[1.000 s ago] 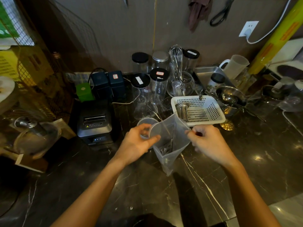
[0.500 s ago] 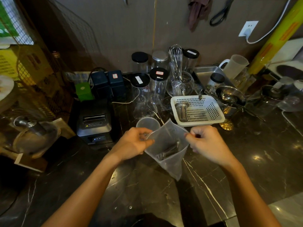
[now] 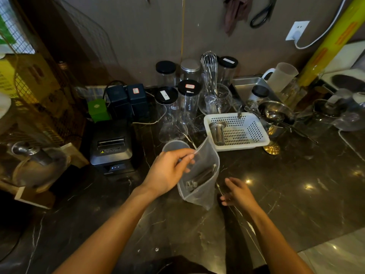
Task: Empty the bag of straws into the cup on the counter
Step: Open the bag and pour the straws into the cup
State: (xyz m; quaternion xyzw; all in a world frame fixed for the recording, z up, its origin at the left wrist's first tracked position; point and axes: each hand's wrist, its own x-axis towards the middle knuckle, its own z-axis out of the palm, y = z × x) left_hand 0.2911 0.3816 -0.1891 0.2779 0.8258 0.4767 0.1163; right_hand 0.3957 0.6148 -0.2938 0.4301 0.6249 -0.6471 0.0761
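A clear plastic bag [image 3: 203, 186] hangs above the dark marble counter, its mouth open at the top. Metal straws [image 3: 200, 177] lie slanted inside it, low down. My left hand [image 3: 167, 173] pinches the bag's upper left edge and holds it up. Just behind that hand stands a translucent cup [image 3: 174, 145], its lower part hidden by my fingers. My right hand [image 3: 238, 192] hovers to the right of the bag's bottom corner, fingers apart, touching nothing.
A white perforated basket [image 3: 254, 141] with a metal strainer cup stands right of the cup. Behind are glass jars [image 3: 188, 101], a whisk and a glass flask. A black receipt printer [image 3: 111, 147] sits to the left. Metal bowls crowd the right rear.
My right hand has let go of the bag's right edge and dropped down beside its bottom. The bag now hangs from my left hand alone.
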